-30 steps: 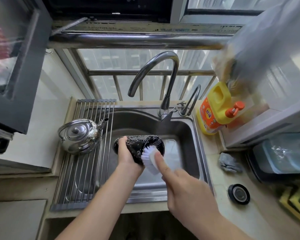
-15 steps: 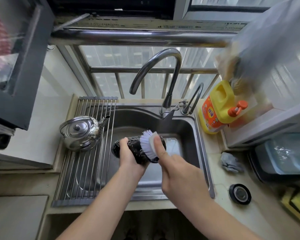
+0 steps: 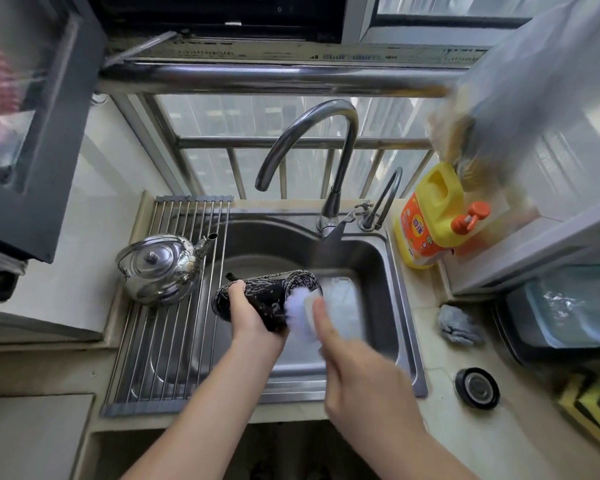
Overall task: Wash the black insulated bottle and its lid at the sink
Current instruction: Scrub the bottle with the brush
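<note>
The black insulated bottle, streaked with suds, lies on its side over the steel sink. My left hand grips it around the middle from below. My right hand holds a white scrubbing brush, its bristles against the bottle's right end; the brush and hand are blurred with motion. The bottle's round black lid sits on the counter to the right of the sink. No water runs from the curved tap.
A steel kettle stands on the roll-up drying rack left of the basin. A yellow detergent jug stands at the back right, a grey cloth beside the sink, and a plastic container at far right.
The brush has swept down across the bottle's right end from the top towards its lower side. My left hand keeps the bottle in the same spot.
</note>
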